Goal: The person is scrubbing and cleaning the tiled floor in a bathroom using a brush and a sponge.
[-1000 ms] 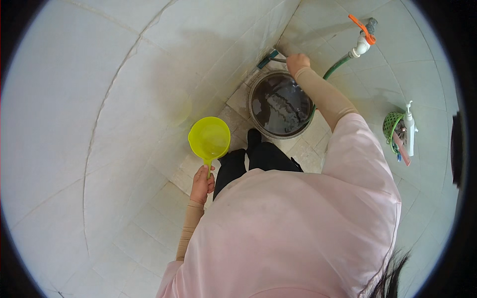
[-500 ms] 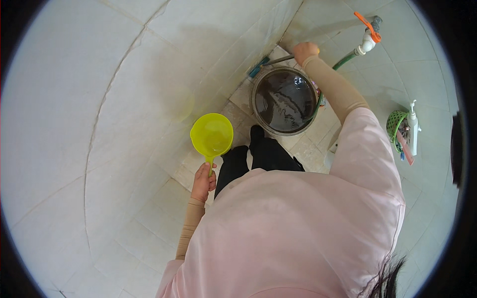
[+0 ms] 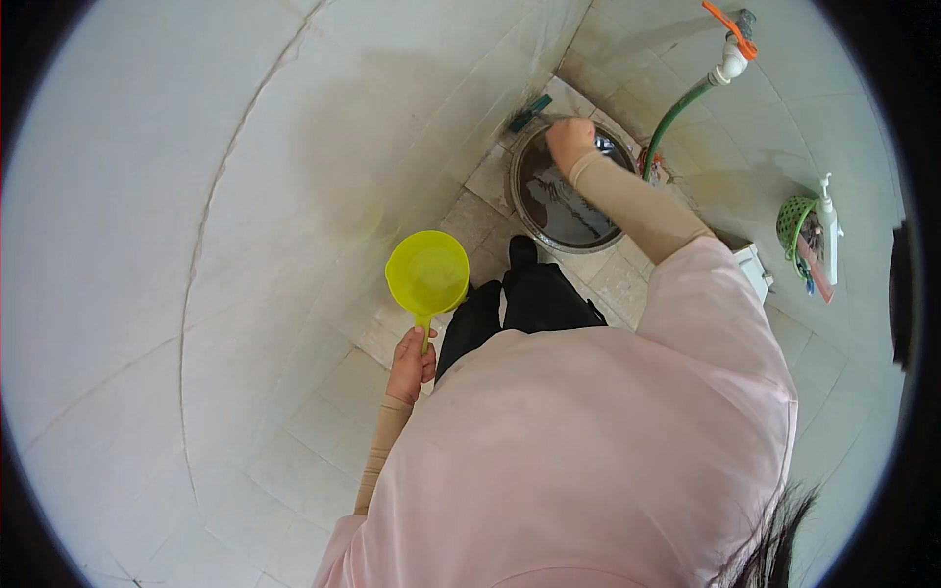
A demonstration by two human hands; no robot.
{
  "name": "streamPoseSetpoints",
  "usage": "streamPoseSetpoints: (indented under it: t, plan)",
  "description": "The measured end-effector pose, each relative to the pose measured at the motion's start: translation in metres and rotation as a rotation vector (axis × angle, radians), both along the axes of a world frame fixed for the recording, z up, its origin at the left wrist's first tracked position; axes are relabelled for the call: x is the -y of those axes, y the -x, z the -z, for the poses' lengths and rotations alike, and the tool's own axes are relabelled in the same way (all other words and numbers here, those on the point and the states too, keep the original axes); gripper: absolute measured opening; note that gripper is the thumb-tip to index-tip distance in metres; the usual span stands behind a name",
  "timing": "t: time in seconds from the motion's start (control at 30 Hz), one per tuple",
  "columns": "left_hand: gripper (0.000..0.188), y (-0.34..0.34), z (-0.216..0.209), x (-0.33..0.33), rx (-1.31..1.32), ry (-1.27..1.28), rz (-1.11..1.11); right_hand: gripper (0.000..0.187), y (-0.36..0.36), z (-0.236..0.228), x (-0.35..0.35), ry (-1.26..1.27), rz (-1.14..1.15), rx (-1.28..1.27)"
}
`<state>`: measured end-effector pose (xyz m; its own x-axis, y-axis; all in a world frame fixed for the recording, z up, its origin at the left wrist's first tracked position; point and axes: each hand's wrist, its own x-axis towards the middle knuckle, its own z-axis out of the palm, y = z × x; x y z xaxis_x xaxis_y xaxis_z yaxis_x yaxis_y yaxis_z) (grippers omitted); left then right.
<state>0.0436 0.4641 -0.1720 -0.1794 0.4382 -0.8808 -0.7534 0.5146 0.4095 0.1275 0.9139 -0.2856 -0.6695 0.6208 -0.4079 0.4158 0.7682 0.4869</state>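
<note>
My left hand (image 3: 409, 367) is closed round the short handle of a yellow-green water dipper (image 3: 427, 272). The dipper's bowl faces up, in front of my left leg, and a little water seems to lie in it. At the far end my right hand (image 3: 572, 145) is closed above the rim of a round dark tub of water (image 3: 571, 218). Just left of this fist shows the green head of a scrub brush (image 3: 530, 114), low by the wall corner. My hand hides most of the brush's handle.
A green hose (image 3: 678, 124) runs down from a white tap with an orange lever (image 3: 730, 61) on the right wall. A green basket (image 3: 792, 223) and a white pump bottle (image 3: 826, 235) are on that wall too. Tiled wall rises close on the left.
My right hand has moved left and nearer, now over the tub; the brush head has turned and shifted up and right. The dipper stays in my left hand.
</note>
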Motion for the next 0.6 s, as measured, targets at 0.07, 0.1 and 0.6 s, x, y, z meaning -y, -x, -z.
streamPoseSetpoints:
  t: [0.07,0.1,0.6]
  plan:
    - [0.031,0.005,0.0,0.003,0.006,-0.01,0.005,0.01,0.0,-0.012,0.048,0.057,-0.042,-0.042]
    - [0.031,0.006,0.0,0.005,0.01,-0.014,0.012,0.007,-0.001,-0.02,0.071,0.098,-0.074,-0.077]
    - [0.032,0.019,0.006,0.035,0.003,-0.055,0.168,0.039,-0.128,-0.001,0.249,0.462,0.606,-0.379]
